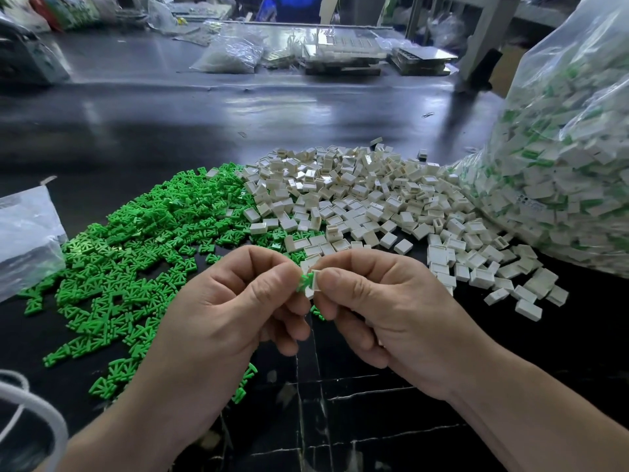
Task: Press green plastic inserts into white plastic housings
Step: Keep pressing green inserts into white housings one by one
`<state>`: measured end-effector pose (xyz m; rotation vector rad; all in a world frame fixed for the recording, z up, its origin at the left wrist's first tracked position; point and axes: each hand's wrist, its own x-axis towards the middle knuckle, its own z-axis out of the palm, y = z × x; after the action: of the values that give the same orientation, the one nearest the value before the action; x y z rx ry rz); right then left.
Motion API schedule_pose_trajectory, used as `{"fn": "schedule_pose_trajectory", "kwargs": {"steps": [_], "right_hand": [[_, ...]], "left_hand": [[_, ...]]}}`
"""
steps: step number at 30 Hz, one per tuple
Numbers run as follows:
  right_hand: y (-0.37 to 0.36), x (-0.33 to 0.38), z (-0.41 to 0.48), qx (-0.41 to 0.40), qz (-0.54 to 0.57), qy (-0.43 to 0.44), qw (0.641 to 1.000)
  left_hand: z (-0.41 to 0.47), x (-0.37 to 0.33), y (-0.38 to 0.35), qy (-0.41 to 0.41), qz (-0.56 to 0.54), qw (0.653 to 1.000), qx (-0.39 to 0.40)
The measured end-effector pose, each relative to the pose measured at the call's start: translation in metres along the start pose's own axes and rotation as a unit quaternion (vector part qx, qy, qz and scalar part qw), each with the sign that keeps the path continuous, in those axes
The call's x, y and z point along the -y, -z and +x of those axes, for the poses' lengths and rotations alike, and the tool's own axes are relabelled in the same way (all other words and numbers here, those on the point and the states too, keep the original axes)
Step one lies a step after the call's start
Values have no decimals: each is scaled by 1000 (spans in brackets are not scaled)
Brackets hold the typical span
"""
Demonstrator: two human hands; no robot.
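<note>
Near centre, above the black desk (357,434): left hand (221,311), grip pinched on a small green plastic insert (304,281), meets right hand (384,318), grip clamped on a small white plastic housing (315,280); the parts touch. Beyond, left: heap of loose green inserts (136,240). Right: heap of white housings (357,192). Far right: clear plastic bag (561,165) of white-and-green pieces.

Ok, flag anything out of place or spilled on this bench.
One stray white housing lies on the green insert pile, apart from the white housing pile. Nothing looks damaged.
</note>
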<state>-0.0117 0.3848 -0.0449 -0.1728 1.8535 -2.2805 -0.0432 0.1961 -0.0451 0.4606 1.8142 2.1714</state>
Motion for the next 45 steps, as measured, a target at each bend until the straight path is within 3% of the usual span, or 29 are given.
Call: {"fn": "schedule_pose_trajectory", "kwargs": {"steps": [7,14,18,38,42,45], "right_hand": [[-3,1,-1,31,8,-34,999],[-7,4,-3,29,-6,-37,999],[-11,5,-5,48,33,-39,998],[-15,5,-4,49,85,-52,994],[-7,4,-3,88,169,-57,980],[4,8,2,136,301,-18,944]], "left_hand": [[1,-1,-1,110,-221,960,130],[2,2,-7,134,-250,952,113],[1,1,-6,112,-282,941,149],[1,-3,-10,88,-284,944,143],[2,-6,-6,73,-255,950,166],[3,-8,0,47,-136,986,82]]}}
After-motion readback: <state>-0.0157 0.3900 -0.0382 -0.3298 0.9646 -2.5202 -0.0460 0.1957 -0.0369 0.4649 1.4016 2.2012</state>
